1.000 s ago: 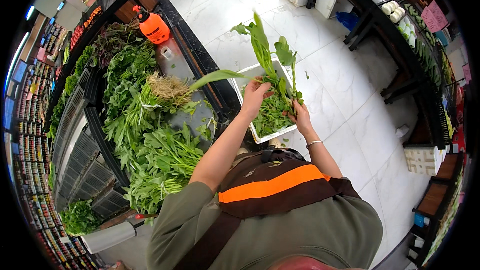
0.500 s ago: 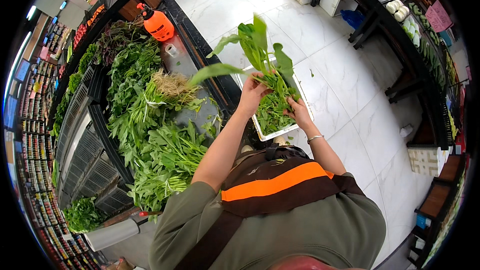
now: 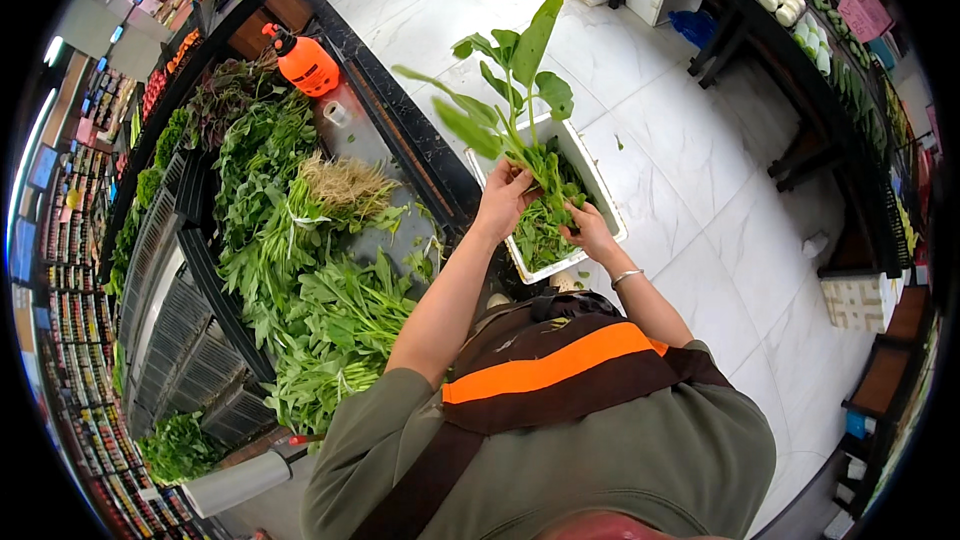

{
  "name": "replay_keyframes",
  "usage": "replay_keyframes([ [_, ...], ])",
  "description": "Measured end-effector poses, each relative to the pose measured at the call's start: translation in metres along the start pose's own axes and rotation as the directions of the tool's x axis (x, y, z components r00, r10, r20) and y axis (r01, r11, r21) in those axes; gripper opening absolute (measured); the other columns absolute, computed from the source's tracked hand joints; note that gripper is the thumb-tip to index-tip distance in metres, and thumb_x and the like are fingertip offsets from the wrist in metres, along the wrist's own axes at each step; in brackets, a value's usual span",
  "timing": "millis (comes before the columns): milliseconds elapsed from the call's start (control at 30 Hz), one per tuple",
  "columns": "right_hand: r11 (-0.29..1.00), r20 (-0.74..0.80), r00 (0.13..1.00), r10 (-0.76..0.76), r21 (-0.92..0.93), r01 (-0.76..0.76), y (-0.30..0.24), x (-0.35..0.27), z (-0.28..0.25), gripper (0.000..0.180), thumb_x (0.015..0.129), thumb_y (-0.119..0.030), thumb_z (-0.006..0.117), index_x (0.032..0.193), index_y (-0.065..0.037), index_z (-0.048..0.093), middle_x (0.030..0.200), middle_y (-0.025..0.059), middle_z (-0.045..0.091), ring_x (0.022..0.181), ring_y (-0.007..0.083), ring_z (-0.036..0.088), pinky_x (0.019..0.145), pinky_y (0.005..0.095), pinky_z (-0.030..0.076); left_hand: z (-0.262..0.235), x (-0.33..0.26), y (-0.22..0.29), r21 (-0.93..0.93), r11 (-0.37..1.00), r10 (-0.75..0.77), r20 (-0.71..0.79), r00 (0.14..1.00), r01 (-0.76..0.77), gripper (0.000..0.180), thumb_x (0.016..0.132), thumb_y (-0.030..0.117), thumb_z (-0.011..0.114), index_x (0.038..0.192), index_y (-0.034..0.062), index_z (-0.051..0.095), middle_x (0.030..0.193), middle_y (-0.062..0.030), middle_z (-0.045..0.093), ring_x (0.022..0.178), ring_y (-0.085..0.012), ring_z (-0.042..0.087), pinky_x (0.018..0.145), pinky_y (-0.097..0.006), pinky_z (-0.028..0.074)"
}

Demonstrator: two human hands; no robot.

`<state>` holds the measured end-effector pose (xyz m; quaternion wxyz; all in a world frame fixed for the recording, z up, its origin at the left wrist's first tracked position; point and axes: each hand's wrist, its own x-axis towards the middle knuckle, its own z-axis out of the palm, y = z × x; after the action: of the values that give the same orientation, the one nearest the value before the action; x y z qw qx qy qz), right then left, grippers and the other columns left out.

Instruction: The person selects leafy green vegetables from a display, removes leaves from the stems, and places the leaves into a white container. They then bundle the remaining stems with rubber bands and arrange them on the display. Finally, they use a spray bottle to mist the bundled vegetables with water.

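A few stems of leafy greens [image 3: 530,70] stand up out of my grasp, their broad leaves fanned away from me. My left hand [image 3: 507,199] is closed round the stems, thumb and fingers pinching them. Lower down and to the right, my right hand [image 3: 591,229] also has its fingers closed on the greens, near the lower part of the bunch. Both hands are over a white foam box [image 3: 611,202], in which loose leaves and trimmings [image 3: 539,241] lie. The leaves partly hide the fingertips.
To my left, a display counter bears piled green vegetables [image 3: 340,320], a bunch with pale roots [image 3: 348,187], an orange spray bottle [image 3: 308,64] and a small clear roll [image 3: 337,114]. A black-framed produce stand [image 3: 740,30] curves along the right. White tiled floor [image 3: 690,180] lies between.
The held greens have turned more upright, their leaves swinging up and spreading apart. Both hands stay over the box and keep hold, having shifted only slightly.
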<state>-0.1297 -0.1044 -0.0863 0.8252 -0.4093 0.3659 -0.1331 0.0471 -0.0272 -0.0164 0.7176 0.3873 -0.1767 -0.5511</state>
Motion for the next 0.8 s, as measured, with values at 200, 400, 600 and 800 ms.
replay_keyframes([
  [200,0.995,0.007,1.0,0.003,0.101,-0.004,0.015,0.007,-0.006,0.02,0.094,-0.028,0.055,0.103,-0.011,0.048,0.086,-0.0008,0.052,0.066,0.0091,0.055,0.057,0.0227,0.042,-0.011,0.003,-0.029,-0.14,0.99,-0.007,-0.076,0.997,-0.004,0.01,0.093,0.002,0.054,0.1,0.0053,0.049,0.104,-0.0071,0.058,0.098,-0.0204,0.059,0.085,-0.035,0.052],
  [400,0.982,-0.053,0.998,-0.031,0.183,0.04,0.017,0.002,0.013,0.019,0.095,-0.029,0.054,0.1,-0.012,0.047,0.083,0.0002,0.052,0.061,0.0086,0.053,0.05,0.0201,0.038,-0.007,0.006,-0.047,-0.34,0.94,-0.129,-0.354,0.926,0.0,0.015,0.09,-0.004,0.055,0.101,0.0002,0.047,0.105,-0.0106,0.057,0.098,-0.0227,0.06,0.086,-0.033,0.052],
  [600,0.961,-0.345,0.908,-0.239,0.049,0.271,-0.008,0.001,0.043,0.021,0.098,-0.028,0.049,0.102,-0.007,0.048,0.075,-0.0001,0.053,0.058,0.0077,0.049,0.048,0.0211,0.037,-0.01,-0.003,-0.077,-0.242,0.97,-0.136,-0.474,0.87,0.02,0.02,0.087,-0.008,0.056,0.101,-0.0026,0.043,0.104,-0.0161,0.057,0.098,-0.0246,0.062,0.081,-0.032,0.055],
  [800,0.853,-0.425,0.748,-0.509,-0.366,0.372,-0.004,0.02,0.02,0.03,0.099,-0.03,0.045,0.104,-0.001,0.045,0.07,0.0059,0.056,0.06,0.0151,0.054,0.054,0.0291,0.042,-0.022,0.035,-0.075,0.475,0.857,-0.058,-0.297,0.953,0.2,0.033,0.08,-0.003,0.063,0.107,-0.0062,0.044,0.096,-0.014,0.062,0.08,-0.0194,0.063,0.066,-0.029,0.052],
])
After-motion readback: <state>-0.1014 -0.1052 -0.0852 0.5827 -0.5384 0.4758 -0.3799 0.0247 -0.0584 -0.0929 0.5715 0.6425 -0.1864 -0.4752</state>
